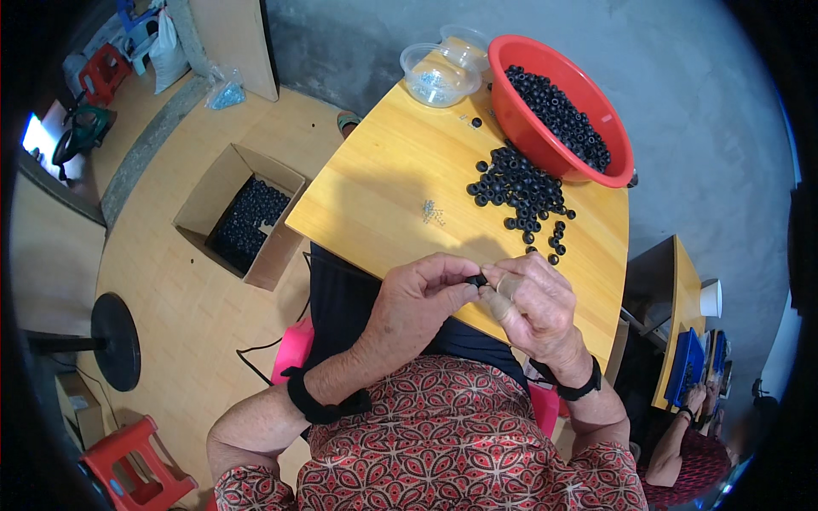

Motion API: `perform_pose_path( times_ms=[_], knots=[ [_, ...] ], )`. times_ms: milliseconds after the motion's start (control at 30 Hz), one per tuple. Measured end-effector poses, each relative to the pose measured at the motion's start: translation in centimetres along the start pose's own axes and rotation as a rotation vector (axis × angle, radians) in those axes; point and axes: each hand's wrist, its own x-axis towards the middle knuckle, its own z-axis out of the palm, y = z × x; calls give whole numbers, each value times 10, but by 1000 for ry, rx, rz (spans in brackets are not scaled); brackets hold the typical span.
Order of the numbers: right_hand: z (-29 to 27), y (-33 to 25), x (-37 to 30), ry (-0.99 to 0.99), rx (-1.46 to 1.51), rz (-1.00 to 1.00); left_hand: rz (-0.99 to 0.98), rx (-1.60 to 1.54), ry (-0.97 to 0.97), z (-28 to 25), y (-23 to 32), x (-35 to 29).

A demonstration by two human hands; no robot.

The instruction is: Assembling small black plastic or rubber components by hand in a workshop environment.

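Over the near edge of the wooden table [375, 179], my left hand [409, 302] pinches a small black ring-shaped part [476, 279] between thumb and fingertips. My right hand [544, 311] meets it from the other side, its thumb and forefinger pressed together against the part. Pale covers wrap fingers of that hand; whatever tiny piece it grips is hidden. Beyond my hands lies a loose pile of black ring-shaped parts [521, 189]. To its left is a small scatter of tiny clear pieces [433, 212].
A red basin [503, 98] of black parts stands at the table's far right, near a clear plastic tub [439, 95] with tiny pieces. On the floor, left, sits a cardboard box [277, 247] of dark parts. At right, another person's arm [673, 456] reaches beside a blue tray [684, 370].
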Motion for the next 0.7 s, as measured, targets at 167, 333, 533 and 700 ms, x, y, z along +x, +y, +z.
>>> perform_pose_path(
  times_ms=[167,333,533,700],
  knots=[
    [3,0,-6,0,-9,12,-8,-103,-9,0,-3,2],
    [3,10,-8,-10,94,43,-39,-96,-18,0,-1,2],
    [8,10,-8,21,52,-25,-91,-119,-33,-3,-1,3],
    [6,10,-7,-11,-38,-87,-74,-107,-16,-2,-2,2]
  ],
)
